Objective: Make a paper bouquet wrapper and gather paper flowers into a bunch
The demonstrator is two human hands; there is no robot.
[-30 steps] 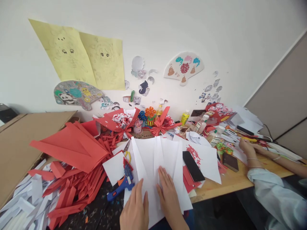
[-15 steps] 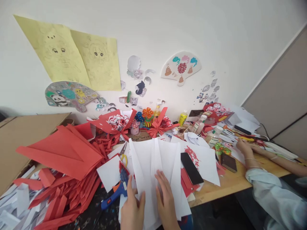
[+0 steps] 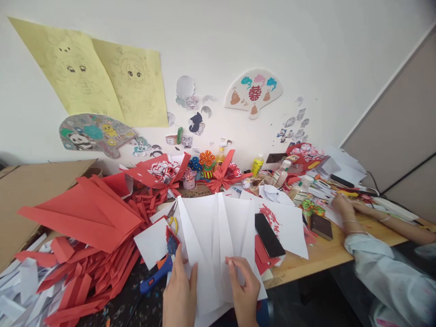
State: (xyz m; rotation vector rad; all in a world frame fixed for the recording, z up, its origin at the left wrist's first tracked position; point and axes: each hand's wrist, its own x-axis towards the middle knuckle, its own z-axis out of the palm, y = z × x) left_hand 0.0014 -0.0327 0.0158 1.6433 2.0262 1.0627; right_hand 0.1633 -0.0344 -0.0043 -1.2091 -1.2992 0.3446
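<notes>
Right-hand fingers had changed from nearly flat to curled since the earlier frame, and the right hand sat slightly farther right on the folded white paper. Its grip was nearly closed, thumb and forefinger tips drawn together at the central pleat; whether paper was caught between them could not be told. The left hand was at the paper's left side, its grip open, with a clear gap between thumb and forefinger.

Folded white paper lay directly in front of the person, between the hands, with its lengthwise pleats running away from the body. Step in hand, judged from the pose: adjustment of the pleats. Any further move on the central pleat called for light fingertip pressure, with the left side steadied against sliding.

Immediately left of the paper lay the blue glue gun, with the yellow-handled scissors just beyond it. To the right lay the black phone and a white sheet carrying small red pieces, both on the wooden counter. Farther left, folded red paper rested over red strips, beside white strips. A red-wrapped bouquet stood near the wall. At far right, a co-worker's hand reached among the tools.
</notes>
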